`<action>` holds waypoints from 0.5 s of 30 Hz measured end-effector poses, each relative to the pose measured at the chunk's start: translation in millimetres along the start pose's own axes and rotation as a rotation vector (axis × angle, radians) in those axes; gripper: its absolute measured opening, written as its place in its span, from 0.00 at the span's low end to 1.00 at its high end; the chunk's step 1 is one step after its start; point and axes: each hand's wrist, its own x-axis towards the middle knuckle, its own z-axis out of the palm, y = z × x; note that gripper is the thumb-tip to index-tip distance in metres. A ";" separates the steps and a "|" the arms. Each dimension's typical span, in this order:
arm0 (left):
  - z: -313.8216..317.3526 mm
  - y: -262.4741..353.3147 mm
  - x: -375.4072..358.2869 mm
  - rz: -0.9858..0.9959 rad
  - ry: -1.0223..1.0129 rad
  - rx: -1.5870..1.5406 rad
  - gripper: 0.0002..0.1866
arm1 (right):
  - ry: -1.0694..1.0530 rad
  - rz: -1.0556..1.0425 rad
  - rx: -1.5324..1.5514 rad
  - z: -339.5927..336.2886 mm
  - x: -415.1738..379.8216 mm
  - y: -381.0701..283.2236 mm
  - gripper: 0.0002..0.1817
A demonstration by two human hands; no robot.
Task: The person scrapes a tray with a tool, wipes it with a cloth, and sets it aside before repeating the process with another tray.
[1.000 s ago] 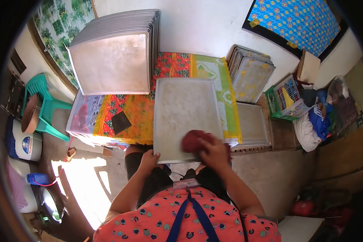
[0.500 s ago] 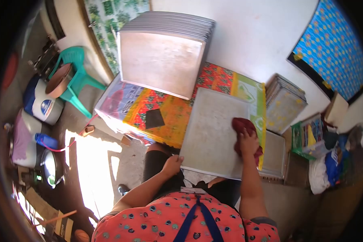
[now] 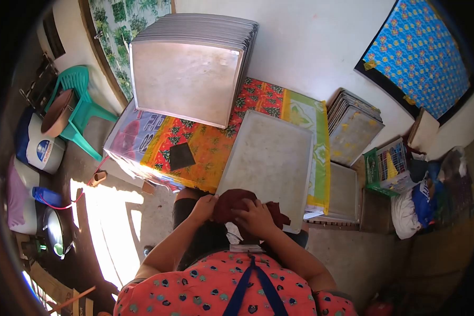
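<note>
There is one view only, from the person's head, looking steeply down with a wide fisheye bend. It sits close above the fingers [image 3: 247,213]; beyond them lies the cloth-covered worktop [image 3: 195,145], and nearer than them the person's own chest.

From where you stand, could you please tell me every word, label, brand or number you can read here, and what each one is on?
None can be read.
White bucket: a round blue label, lettering too blurred to read.
Printed sheet under the floral table cloth: large pale letters, too distorted to make out.
Green crate: coloured packets inside, print too small.
Baking tray and dark red cloth: no text.
</note>
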 end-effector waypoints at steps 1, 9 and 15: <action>-4.8 -5.7 6.1 0.100 0.073 0.075 0.17 | 0.047 0.007 -0.021 -0.7 9.5 5.8 0.22; -97.1 48.2 18.3 0.355 0.566 1.032 0.37 | 0.260 0.231 0.113 -27.9 23.3 42.4 0.30; -104.3 52.3 48.8 0.169 0.276 1.347 0.56 | 0.326 0.399 0.150 -39.4 -48.6 61.2 0.28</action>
